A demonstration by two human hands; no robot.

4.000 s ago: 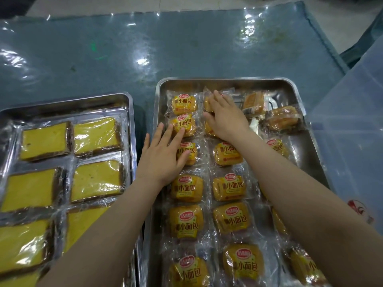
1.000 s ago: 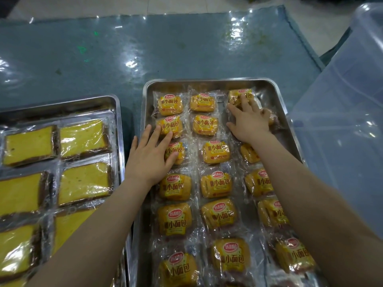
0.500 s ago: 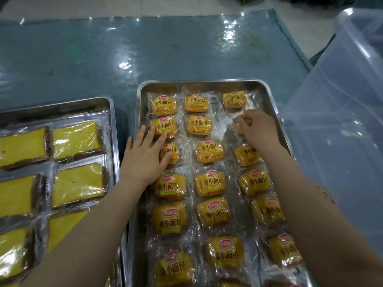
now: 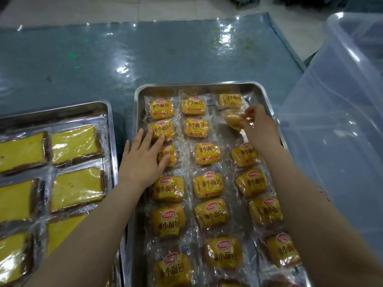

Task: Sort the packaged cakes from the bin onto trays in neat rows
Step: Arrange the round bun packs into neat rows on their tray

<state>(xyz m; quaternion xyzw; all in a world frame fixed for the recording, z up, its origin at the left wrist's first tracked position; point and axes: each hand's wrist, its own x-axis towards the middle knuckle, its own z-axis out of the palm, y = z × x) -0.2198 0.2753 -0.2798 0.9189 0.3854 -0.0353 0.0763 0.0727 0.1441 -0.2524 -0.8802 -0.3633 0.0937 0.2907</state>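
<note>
A steel tray (image 4: pixel 138 96) in front of me holds several wrapped yellow small cakes in three columns. My left hand (image 4: pixel 143 160) lies flat, fingers spread, on the left column, covering part of one cake (image 4: pixel 169 155). My right hand (image 4: pixel 259 129) pinches the wrapper of a plain-side-up cake (image 4: pixel 232 120) in the right column, second from the far end, just under the far-right cake (image 4: pixel 230 101). A second steel tray (image 4: pixel 103 106) at the left carries larger flat yellow cake slices (image 4: pixel 76 142) in clear wrap.
A big translucent plastic bin (image 4: pixel 339 96) stands close to the right of the near tray. The trays sit on a glossy blue-grey table (image 4: pixel 124 54). Pale floor tiles (image 4: pixel 103 9) show beyond the table's far edge.
My right hand drew back from pressing the far-right cakes and now pinches one cake's wrapper, lifting its edge. My left hand has stayed flat on the left column. The right column has filled up.
</note>
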